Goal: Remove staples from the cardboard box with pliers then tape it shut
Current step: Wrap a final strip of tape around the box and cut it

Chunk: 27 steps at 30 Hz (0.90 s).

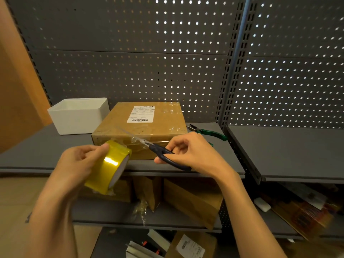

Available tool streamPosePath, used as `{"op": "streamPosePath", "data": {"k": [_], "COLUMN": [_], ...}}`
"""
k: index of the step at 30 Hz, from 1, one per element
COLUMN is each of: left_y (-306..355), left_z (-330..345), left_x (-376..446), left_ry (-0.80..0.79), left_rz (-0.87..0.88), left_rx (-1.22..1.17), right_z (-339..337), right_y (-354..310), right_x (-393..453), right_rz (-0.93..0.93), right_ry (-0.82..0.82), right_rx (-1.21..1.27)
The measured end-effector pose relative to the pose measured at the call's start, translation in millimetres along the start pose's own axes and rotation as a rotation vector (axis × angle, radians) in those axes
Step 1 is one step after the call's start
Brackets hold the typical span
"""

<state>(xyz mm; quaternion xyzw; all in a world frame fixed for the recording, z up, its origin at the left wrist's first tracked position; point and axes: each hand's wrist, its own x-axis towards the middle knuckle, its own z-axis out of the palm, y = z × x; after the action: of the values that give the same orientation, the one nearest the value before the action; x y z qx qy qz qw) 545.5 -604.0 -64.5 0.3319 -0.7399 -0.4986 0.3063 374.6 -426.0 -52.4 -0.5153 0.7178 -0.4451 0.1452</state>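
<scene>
— What sits closest to the lens?

— The left hand [78,161], fingers curled round a roll of yellowish tape [108,167], thumb on its top edge. The roll is held in the air in front of the shelf [37,151]; its far lower edge is blurred, so the core is hard to read.

— And the other one?

— The right hand [188,153] grips dark-handled scissors [165,155], fingers wrapped about the loops. The blades point up and left toward a clear strip of tape [130,134] stretched from the roll to the box. Whether the blades are parted or closed on the strip I cannot tell; they are thin, pale and blurred against the cardboard.

— Where is the box?

— The cardboard box [141,127] lies flat on the grey shelf, flaps down, a white shipping label [141,114] on top, glossy tape across its lid and front. Its lower front edge is partly hidden behind the roll and the scissors.

— The pliers?

— Green-handled pliers [208,132] lie on the shelf just right of the box; one handle is partly covered by the right hand.

— Anything else?

— A white tub [78,116] stands left of the box, touching or nearly so. Behind is a perforated back panel [130,53]. Lower shelves hold cardboard pieces, dim and hard to make out.
</scene>
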Motion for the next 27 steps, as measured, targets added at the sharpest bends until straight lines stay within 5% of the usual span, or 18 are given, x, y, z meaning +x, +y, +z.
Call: {"op": "streamPosePath", "data": {"k": [7,16,20,27], "left_y": [-1.8,-22.8,-29.3,-44.5], "left_z": [-38.3,-92.5,-95.2,-71.5], "left_x": [15.8,51.4,69.5,89.8], "left_ry": [0.202,0.368,0.285,0.104], "left_rz": [0.306,0.580,0.577,0.542], "left_rx": [0.111,0.659,0.873,0.882], "right_z": [6.3,19.7,19.1,16.9], "right_y": [-5.2,-4.1,-2.9,-1.4], "right_x": [11.0,18.0,18.2,16.5], "right_rz": [-0.052,-0.057,-0.048,-0.035], "right_ry": [0.097,0.139,0.136,0.153], "right_rx": [0.055,0.077,0.071,0.051]}}
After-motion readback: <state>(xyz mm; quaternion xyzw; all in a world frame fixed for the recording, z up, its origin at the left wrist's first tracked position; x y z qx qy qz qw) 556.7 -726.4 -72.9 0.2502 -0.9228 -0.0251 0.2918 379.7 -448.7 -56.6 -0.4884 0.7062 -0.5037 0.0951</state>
